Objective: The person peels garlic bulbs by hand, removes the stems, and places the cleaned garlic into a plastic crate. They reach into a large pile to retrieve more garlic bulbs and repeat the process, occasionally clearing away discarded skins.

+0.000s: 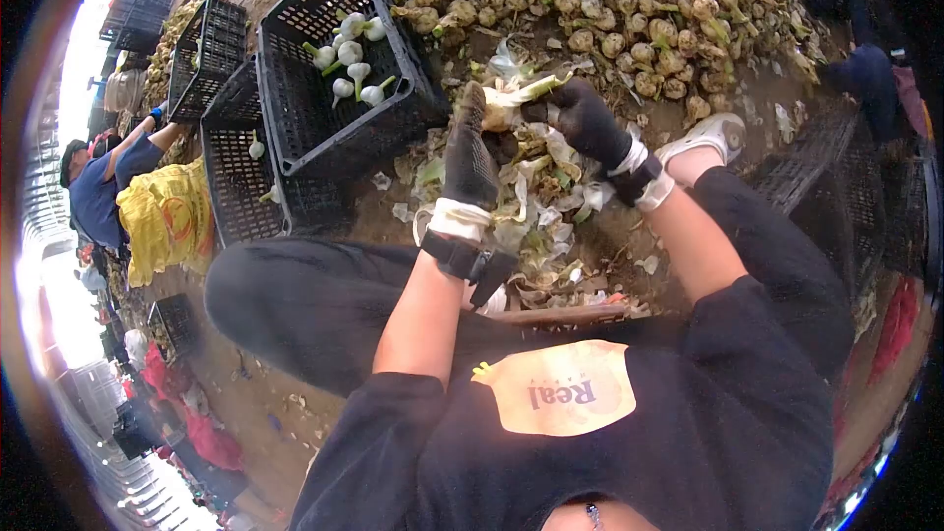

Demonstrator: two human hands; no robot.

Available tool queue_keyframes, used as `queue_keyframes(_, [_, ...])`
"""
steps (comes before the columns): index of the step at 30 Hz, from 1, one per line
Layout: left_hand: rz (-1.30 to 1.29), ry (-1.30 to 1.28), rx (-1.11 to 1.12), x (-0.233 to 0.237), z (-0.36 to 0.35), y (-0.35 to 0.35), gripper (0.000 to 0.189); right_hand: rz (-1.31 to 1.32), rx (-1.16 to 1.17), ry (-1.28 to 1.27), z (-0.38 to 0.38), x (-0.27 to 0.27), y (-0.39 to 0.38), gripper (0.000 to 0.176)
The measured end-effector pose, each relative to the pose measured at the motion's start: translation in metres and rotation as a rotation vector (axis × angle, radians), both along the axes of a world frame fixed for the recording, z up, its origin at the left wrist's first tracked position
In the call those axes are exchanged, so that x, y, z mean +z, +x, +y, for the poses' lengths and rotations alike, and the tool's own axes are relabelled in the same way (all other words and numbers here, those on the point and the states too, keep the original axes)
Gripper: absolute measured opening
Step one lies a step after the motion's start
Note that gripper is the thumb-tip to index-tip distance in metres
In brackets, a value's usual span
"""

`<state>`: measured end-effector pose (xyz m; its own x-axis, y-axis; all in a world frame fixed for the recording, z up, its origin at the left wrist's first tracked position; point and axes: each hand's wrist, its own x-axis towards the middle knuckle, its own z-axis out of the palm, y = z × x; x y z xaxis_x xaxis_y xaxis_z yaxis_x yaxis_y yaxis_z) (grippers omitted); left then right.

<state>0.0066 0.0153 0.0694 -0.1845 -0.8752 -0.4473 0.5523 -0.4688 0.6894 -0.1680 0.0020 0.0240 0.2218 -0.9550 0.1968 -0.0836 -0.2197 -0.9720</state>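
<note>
A garlic bulb point(500, 112) with a pale green stem is between my two hands, over a heap of peeled skins point(551, 197). My left hand point(470, 152), in a dark glove with a white cuff, is closed on the bulb's left side. My right hand point(590, 123), also in a dark glove, has its fingers bent at the stem and bulb. Whether those fingers pinch the stem or loose skin is hard to see. Cleaned white garlic bulbs point(352, 54) lie in the black plastic crate point(339, 143) to the upper left.
A large pile of unpeeled garlic point(590, 0) lies ahead. More black crates point(236, 172) stand at left, with a yellow sack point(169, 216) and another person point(103, 187) beyond. A dark crate point(816, 177) is at right, near my foot in a light shoe point(706, 141).
</note>
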Motion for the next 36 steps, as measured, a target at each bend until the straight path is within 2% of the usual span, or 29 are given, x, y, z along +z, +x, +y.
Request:
queue_keyframes(2, [-0.047, 0.031, -0.052, -0.001, -0.001, 0.007, 0.044, 0.263, 0.034, -0.374, -0.008, -0.011, -0.013, 0.025])
queue_keyframes(3, [-0.089, 0.06, -0.105, -0.004, 0.001, 0.008, 0.047, 0.213, 0.049, -0.33, -0.01, -0.017, -0.015, 0.024])
queue_keyframes(4, [0.005, 0.053, -0.129, 0.005, 0.006, 0.003, 0.05, 0.162, 0.062, -0.285, -0.012, -0.025, -0.017, 0.024])
queue_keyframes(5, [-0.075, 0.033, -0.262, -0.023, -0.005, 0.021, 0.06, 0.105, 0.094, -0.273, -0.011, -0.021, -0.013, 0.025])
queue_keyframes(6, [-0.291, -0.076, -0.224, -0.013, -0.005, 0.009, 0.065, 0.152, 0.089, -0.168, -0.003, -0.003, -0.01, 0.027])
queue_keyframes(7, [-0.505, -0.368, -0.342, -0.04, -0.015, 0.024, 0.051, 0.208, 0.072, -0.054, 0.002, 0.011, -0.006, 0.031])
queue_keyframes(8, [-0.794, -0.689, -0.397, -0.067, -0.025, 0.037, 0.044, 0.189, -0.035, -0.344, 0.001, -0.001, 0.004, 0.032])
queue_keyframes(9, [-1.036, -0.971, -0.356, -0.095, -0.035, 0.05, 0.046, 0.17, -0.089, -0.283, 0.002, -0.008, 0.011, 0.03])
queue_keyframes(10, [-0.983, -0.98, -0.265, -0.072, -0.033, 0.04, 0.044, 0.148, -0.144, -0.221, 0.004, -0.015, 0.016, 0.027])
queue_keyframes(11, [-0.824, -0.59, -0.433, -0.035, -0.031, 0.025, 0.032, 0.121, -0.198, -0.159, 0.006, -0.024, 0.021, 0.025])
queue_keyframes(12, [-0.538, -0.378, -0.347, -0.024, -0.019, 0.025, 0.033, 0.096, -0.248, -0.275, 0.007, -0.022, 0.022, 0.024])
queue_keyframes(13, [-0.423, -0.267, -0.321, -0.026, -0.019, 0.034, 0.033, 0.054, -0.281, -0.407, 0.008, -0.017, 0.02, 0.023])
queue_keyframes(14, [-0.312, -0.155, -0.284, -0.027, -0.019, 0.045, 0.034, 0.209, -0.24, -0.445, 0.01, -0.005, 0.012, 0.024])
queue_keyframes(15, [-0.865, -0.806, -0.436, -0.049, -0.027, 0.059, 0.037, 0.358, -0.176, -0.487, 0.003, 0.003, 0.002, 0.024])
queue_keyframes(16, [-0.687, -0.62, -0.448, -0.038, -0.022, 0.053, 0.04, 0.451, -0.105, -0.468, 0.001, 0.009, -0.002, 0.023])
queue_keyframes(18, [-0.342, -0.227, -0.367, -0.015, -0.01, 0.039, 0.046, 0.489, -0.133, -0.478, 0.003, 0.027, 0.003, 0.023])
queue_keyframes(19, [-0.784, -0.567, -0.396, 0.002, 0.001, 0.028, 0.047, 0.529, -0.148, -0.474, 0.001, 0.029, 0.007, 0.022])
queue_keyframes(22, [-0.862, -0.658, -0.268, -0.006, -0.009, 0.036, 0.048, 0.636, -0.097, -0.529, 0.0, 0.028, 0.005, 0.019])
queue_keyframes(23, [-1.088, -0.691, -0.289, -0.005, -0.01, 0.04, 0.047, 0.697, -0.067, -0.563, -0.002, 0.026, 0.004, 0.018])
queue_keyframes(24, [-1.185, -0.811, -0.296, -0.006, -0.012, 0.042, 0.045, 0.675, -0.104, -0.634, -0.003, 0.024, 0.002, 0.013])
queue_keyframes(25, [-1.291, -0.932, -0.296, -0.001, -0.01, 0.037, 0.044, 0.705, -0.153, -0.572, 0.003, 0.025, -0.003, 0.011])
queue_keyframes(27, [-0.995, -0.851, -0.316, 0.007, 0.001, 0.03, 0.045, 0.884, -0.129, -0.468, -0.001, 0.027, -0.006, 0.017])
queue_keyframes(29, [-0.808, -0.75, -0.386, 0.012, 0.007, 0.023, 0.045, 0.62, -0.194, -0.537, -0.007, 0.007, -0.012, 0.032])
queue_keyframes(31, [-0.703, -0.67, -0.473, 0.013, 0.005, 0.029, 0.044, 0.706, -0.254, -0.488, 0.0, 0.019, -0.012, 0.028])
queue_keyframes(33, [-0.591, -0.479, -0.553, 0.02, 0.01, 0.027, 0.047, 0.719, -0.366, -0.465, -0.009, -0.011, -0.013, 0.024])
queue_keyframes(34, [-0.788, -0.522, -0.662, 0.033, 0.013, 0.023, 0.053, 0.731, -0.347, -0.363, -0.013, -0.014, -0.017, 0.022])
queue_keyframes(35, [-0.514, -0.508, -0.706, 0.019, 0.014, 0.02, 0.059, 0.733, -0.328, -0.254, -0.015, -0.009, -0.024, 0.02])
queue_keyframes(36, [-0.519, -0.519, -0.74, 0.011, 0.017, 0.02, 0.059, 0.704, -0.224, -0.105, -0.009, 0.005, -0.038, 0.021])
